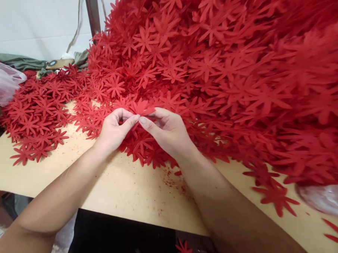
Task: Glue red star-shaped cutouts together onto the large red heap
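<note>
Between my two hands is a red flower-shaped cutout [141, 107] with long narrow petals, held up over the front of a heap of the same cutouts. My left hand [116, 128] pinches its left side between thumb and fingers. On the other side, my right hand [169, 131] grips it the same way, and the two thumb tips nearly meet at its near edge. Whether it is one layer or several stacked together I cannot tell. Right behind and below my hands lie more red flower cutouts [141, 144].
A tall heap of red cutouts [211, 65] fills the back and right. A smaller pile [31, 114] lies left, beside a white plastic bag [3, 81]. Clear plastic [326, 198] sits at the right. Red scraps dot the tan table [116, 192]. One cutout [184, 249] lies below the table edge.
</note>
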The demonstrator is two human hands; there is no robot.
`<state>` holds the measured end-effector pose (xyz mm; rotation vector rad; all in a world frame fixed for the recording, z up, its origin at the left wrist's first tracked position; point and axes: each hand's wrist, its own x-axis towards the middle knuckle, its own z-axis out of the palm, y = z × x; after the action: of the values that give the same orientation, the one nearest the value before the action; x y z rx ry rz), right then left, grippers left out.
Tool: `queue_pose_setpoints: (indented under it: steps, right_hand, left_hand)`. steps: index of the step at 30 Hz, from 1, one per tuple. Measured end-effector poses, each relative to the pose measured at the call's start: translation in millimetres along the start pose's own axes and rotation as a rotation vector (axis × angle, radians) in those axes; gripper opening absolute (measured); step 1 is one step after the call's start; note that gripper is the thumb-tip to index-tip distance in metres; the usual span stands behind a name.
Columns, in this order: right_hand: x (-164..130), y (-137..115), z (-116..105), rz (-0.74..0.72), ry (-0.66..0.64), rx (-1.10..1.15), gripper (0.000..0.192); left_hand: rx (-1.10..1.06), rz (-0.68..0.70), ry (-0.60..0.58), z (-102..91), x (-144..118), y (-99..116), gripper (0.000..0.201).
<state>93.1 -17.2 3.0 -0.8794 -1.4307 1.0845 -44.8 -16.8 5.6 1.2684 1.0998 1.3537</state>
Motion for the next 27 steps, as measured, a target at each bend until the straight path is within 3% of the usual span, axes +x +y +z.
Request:
queue_pose_setpoints:
  steps: [9, 12, 15, 18, 22, 27]
  right_hand:
    - [3, 6, 1, 0.04, -0.047, 0.1, 0.045]
    - [2, 3, 1, 0.015, -0.039, 0.069, 0.029]
    - [2, -1, 1, -0.021, 0.063, -0.018, 0.013]
    - [0, -1, 2, -0.033, 0.173, -0.113, 0.011]
    - [0, 2, 0, -0.084, 0.264, -0.273, 0.013]
    - [15, 13, -24, -0.136, 0.501, -0.288, 0.014]
  left_hand:
    - [-0.024, -0.017, -0.039, 1.7, -1, -2, 0.047]
    - [-0.075, -0.011, -0.041, 2.0, -2, -1, 0.045]
    - [-0.101, 0.004, -0.09, 2.7, -2, -1, 0.042]
    - [-0.083, -0.002, -0.132, 4.7, -3, -1, 0.042]
    - [-0.03, -0.028, -0.095, 7.5, -4, -2, 0.04]
    - [-0.036, -0.05, -0.04, 5.4, -2, 1, 0.034]
